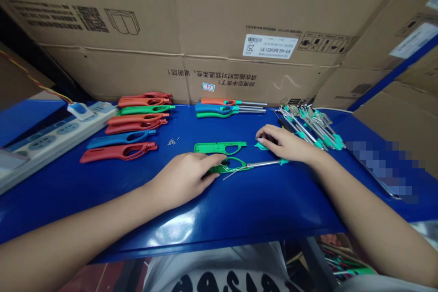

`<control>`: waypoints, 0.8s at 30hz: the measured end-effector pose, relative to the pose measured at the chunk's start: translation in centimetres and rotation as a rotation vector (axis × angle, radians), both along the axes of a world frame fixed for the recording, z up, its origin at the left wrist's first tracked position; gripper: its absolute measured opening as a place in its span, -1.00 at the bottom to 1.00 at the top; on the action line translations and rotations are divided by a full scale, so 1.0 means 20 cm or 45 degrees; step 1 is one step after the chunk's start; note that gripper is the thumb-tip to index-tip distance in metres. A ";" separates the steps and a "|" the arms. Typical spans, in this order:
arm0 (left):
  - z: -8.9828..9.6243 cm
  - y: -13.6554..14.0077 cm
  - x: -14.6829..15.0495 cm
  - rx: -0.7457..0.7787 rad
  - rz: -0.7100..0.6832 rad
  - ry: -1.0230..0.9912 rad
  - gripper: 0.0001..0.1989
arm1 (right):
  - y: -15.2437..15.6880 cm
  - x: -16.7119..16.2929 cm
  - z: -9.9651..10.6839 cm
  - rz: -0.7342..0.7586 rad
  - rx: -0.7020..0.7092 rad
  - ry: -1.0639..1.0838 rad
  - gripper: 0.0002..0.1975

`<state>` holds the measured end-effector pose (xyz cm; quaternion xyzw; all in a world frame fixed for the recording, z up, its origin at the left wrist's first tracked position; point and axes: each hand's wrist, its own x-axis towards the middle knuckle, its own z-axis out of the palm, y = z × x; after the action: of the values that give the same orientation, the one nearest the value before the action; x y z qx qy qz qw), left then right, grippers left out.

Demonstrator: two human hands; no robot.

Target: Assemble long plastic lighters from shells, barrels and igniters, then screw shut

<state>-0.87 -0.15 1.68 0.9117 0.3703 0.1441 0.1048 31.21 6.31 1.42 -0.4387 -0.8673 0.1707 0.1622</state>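
Observation:
My left hand (186, 175) grips the handle end of an opened green lighter shell (243, 164), its thumb and fingers closed round it. A metal tube (263, 163) with a teal end piece runs out of this shell to the right, and a thin wire shows beside the trigger loop. Just behind lies the matching green half-shell (219, 147), flat on the table. My right hand (278, 141) has its fingers curled and drawn together over a small teal plastic piece (262, 146), which they partly cover.
Several coloured lighter shells (126, 138) lie stacked in a row at left, beside a power strip (58, 134). Small screws (171, 142) sit near them. Assembled lighters (219, 109) lie at the back, metal tube parts (308, 127) at right. A cardboard box (191, 23) walls the rear.

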 end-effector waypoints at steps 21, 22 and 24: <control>0.02 0.02 0.02 -0.293 0.033 -0.162 -0.72 | -0.16 -0.20 0.05 0.383 0.001 0.260 -0.90; 0.02 0.02 0.02 -0.298 0.035 -0.162 -0.72 | -0.17 -0.21 0.04 0.395 0.002 0.246 -0.90; 0.02 0.02 0.02 -0.312 0.040 -0.164 -0.71 | -0.18 -0.23 0.02 0.409 -0.002 0.219 -0.90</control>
<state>-0.44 0.17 1.99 0.8751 0.3917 0.1575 0.2366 26.56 2.72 1.91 -0.2783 -0.9090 0.2320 0.2059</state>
